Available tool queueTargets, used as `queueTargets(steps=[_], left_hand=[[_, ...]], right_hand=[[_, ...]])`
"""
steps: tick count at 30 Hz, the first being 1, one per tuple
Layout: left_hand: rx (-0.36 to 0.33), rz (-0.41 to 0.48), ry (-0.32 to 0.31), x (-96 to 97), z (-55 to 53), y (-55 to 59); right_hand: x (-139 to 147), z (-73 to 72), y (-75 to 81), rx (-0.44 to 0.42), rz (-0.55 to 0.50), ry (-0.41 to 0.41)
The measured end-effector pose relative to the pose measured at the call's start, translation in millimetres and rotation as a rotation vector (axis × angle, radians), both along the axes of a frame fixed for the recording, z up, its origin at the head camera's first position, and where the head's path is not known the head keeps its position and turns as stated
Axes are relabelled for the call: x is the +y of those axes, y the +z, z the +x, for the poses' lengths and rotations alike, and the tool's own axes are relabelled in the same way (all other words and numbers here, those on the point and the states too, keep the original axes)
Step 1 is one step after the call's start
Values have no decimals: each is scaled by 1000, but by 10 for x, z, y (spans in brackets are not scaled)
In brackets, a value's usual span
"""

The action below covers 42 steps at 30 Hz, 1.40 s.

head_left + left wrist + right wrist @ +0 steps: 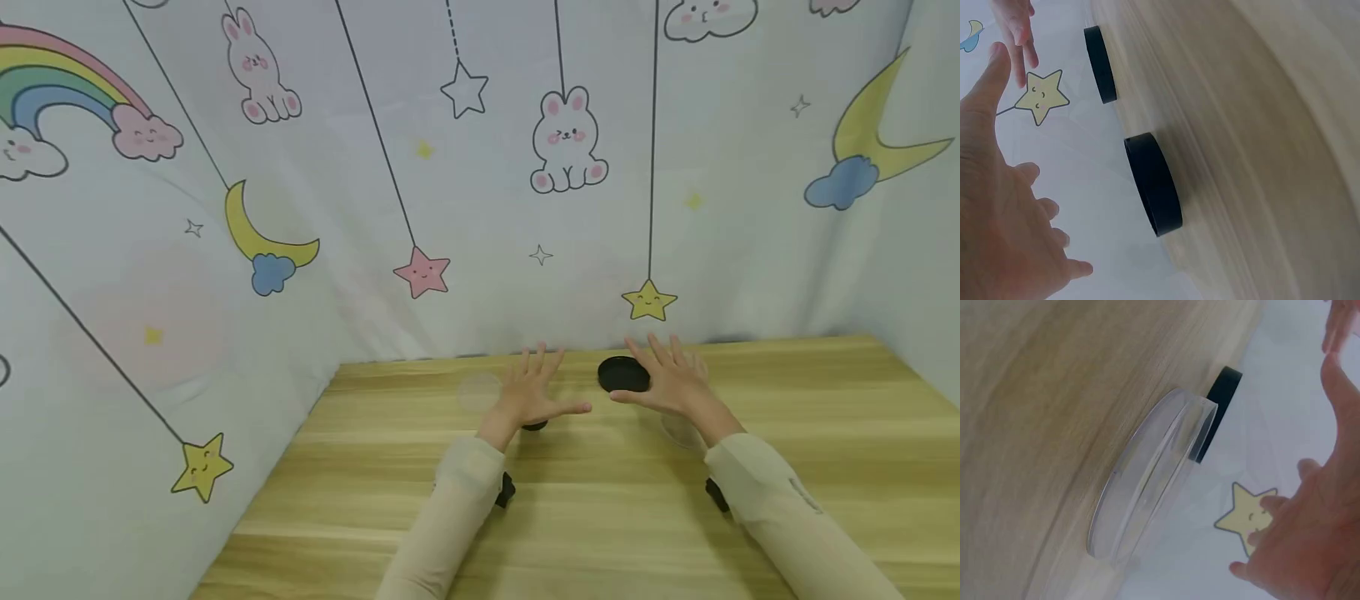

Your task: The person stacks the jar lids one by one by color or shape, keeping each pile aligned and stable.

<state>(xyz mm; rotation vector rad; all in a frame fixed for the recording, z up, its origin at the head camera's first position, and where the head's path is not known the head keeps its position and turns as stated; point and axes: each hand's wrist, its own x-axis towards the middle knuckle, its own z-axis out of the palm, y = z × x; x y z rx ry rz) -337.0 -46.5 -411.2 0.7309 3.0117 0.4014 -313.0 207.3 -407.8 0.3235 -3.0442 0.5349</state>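
Note:
My left hand (527,393) hangs over the table with its fingers spread and holds nothing. Right of it, my right hand (670,382) is also spread and empty, thumb towards the left one. A shallow round black dish (619,374) lies between them, partly covered by the right fingers. Under the left hand the edge of another black dish (535,426) peeks out; in the left wrist view a black dish (1155,184) appears close to that hand. Below the right palm lies a clear round dish (1147,481), mostly hidden from the head view.
Left of the left hand lies a clear disc (478,392). Something clear (699,365) shows behind the right fingers. A white curtain (495,200) with cartoon prints hangs along the back and left of the wooden table (600,533). Black wrist mounts (505,490) stick out at the sleeves.

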Motion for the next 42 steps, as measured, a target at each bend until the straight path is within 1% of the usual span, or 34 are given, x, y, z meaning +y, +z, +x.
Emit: queueTargets(steps=[4, 6, 8, 11, 13, 15, 18, 21, 28, 30, 32, 36, 39, 42], left_hand=[[-94, 128, 14, 89, -35, -22], [-132, 229, 11, 141, -55, -18], [-123, 291, -7, 204, -77, -30], [-92, 336, -25, 298, -93, -72], [-71, 342, -24, 356, -98, -110], [-66, 360, -14, 408, -99, -141], [-69, 442, -20, 485, -128, -181], [-110, 532, -20, 560, -162, -219], [-261, 686, 40, 731, -184, -296], [-274, 721, 45, 761, -194, -322], [-272, 730, 46, 780, -214, -359], [-258, 683, 78, 791, -232, -438], [-274, 651, 118, 796, -235, -467], [-300, 668, 145, 808, -251, -466]], right_hand=[[48, -38, -38, -10, 0, -3], [67, -67, -46, -4, -25, 2], [86, -92, -58, -1, -54, 7], [111, -117, -80, -17, -98, 13], [128, -129, -104, -37, -106, 7], [145, -141, -123, -58, -106, 2], [164, -180, -136, -66, -104, -2], [176, -234, -132, -59, -115, 15], [192, -346, -159, -59, -140, 74], [184, -378, -166, -58, -140, 80], [174, -399, -172, -60, -142, 77], [154, -402, -183, -72, -145, 64], [165, -404, -201, -79, -151, 52], [184, -424, -207, -77, -167, 51]])
